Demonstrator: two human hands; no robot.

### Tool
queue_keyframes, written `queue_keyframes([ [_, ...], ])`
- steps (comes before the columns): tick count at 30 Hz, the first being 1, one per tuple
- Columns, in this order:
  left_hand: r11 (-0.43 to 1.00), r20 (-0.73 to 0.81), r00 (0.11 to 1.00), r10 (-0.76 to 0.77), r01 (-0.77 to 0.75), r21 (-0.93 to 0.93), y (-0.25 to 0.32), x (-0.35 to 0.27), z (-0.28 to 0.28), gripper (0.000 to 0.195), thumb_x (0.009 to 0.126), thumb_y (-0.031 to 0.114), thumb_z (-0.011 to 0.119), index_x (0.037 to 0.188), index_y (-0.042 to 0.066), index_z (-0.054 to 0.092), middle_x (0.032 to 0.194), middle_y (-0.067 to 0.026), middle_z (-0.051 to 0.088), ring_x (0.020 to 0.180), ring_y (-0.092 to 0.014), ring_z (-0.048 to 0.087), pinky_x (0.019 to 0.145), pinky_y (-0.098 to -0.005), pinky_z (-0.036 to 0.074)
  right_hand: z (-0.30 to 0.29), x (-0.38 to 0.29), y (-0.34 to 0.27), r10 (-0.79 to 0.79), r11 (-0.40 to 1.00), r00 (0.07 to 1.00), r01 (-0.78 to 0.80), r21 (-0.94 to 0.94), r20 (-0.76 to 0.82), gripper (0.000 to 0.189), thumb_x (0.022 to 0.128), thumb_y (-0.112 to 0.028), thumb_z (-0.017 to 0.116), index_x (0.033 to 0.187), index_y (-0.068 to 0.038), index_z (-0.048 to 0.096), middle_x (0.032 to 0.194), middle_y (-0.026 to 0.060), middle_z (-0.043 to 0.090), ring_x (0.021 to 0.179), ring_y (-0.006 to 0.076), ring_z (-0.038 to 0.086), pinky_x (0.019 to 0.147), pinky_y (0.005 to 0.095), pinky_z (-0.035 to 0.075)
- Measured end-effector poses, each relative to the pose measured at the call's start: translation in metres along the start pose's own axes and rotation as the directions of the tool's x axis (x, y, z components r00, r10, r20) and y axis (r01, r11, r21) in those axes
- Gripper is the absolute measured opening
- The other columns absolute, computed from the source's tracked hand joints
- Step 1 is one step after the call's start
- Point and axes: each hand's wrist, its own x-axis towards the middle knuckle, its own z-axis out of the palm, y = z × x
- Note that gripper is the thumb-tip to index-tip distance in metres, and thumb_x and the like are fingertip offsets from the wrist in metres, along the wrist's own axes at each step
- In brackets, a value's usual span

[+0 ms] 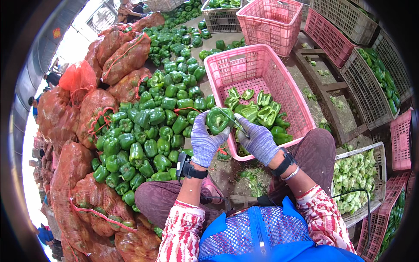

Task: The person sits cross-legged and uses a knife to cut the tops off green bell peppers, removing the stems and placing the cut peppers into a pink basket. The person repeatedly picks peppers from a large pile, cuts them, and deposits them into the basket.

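Observation:
My left hand (207, 140), in a knitted purple-grey glove, holds a green bell pepper (214, 122) with one end turned up towards me. A thin-bladed knife (231, 118) is in my right hand (257, 139), which wears a matching glove. The blade lies across the pepper's upper right side; how deep it sits, I cannot tell. Right behind both hands stands a pink plastic crate (242, 59) with cut pepper pieces (266, 116) at its near end. To the left spreads a big heap of whole green peppers (157, 114).
Full red mesh sacks (98, 203) line the left side. A pale crate of pepper cores (355, 180) stands by my right knee. Another pink crate (268, 24) and stacked crates (370, 88) lie beyond, near a wooden pallet (329, 86). A person (129, 11) sits far back.

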Motion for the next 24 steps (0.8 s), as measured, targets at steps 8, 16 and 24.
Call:
queue_keyframes([
  [8, 0.937, 0.039, 0.953, 0.301, -0.303, 0.173, 0.04, -0.009, 0.013, 0.066, 0.065, 0.014, 0.088, 0.121, 0.0, 0.055, 0.105, -0.0131, 0.065, 0.092, -0.024, 0.065, 0.084, -0.034, 0.055, -0.023, -0.007, 0.005, 0.059, 0.998, 0.996, -0.056, -0.041, 0.068, 0.064, 0.088, -0.02, 0.061, 0.148, -0.014, 0.039, 0.079, 0.0245, 0.066, 0.073, 0.0415, 0.066, 0.064, 0.0511, 0.052],
  [16, 0.973, 0.066, 0.97, 0.232, -0.231, -0.019, 0.068, -0.018, 0.022, 0.06, 0.072, 0.013, 0.085, 0.122, 0.002, 0.054, 0.111, -0.0083, 0.061, 0.098, -0.021, 0.061, 0.089, -0.0354, 0.053, 0.008, -0.013, 0.043, 0.128, 0.992, 0.985, -0.124, -0.037, 0.119, 0.06, 0.088, -0.017, 0.058, 0.146, -0.014, 0.041, 0.087, 0.0245, 0.067, 0.08, 0.043, 0.066, 0.07, 0.0515, 0.053],
  [24, 0.819, -0.019, 0.998, -0.054, 0.034, -0.573, 0.07, -0.009, -0.004, 0.066, 0.079, 0.007, 0.082, 0.134, 0.003, 0.047, 0.123, -0.0062, 0.056, 0.11, -0.016, 0.056, 0.099, -0.0336, 0.049, -0.031, -0.013, 0.048, 0.279, 0.855, 0.952, -0.307, 0.418, 0.128, 0.026, 0.094, -0.016, 0.055, 0.113, -0.006, 0.069, 0.074, 0.0043, 0.066, 0.055, 0.0121, 0.058, 0.05, 0.026, 0.046],
])
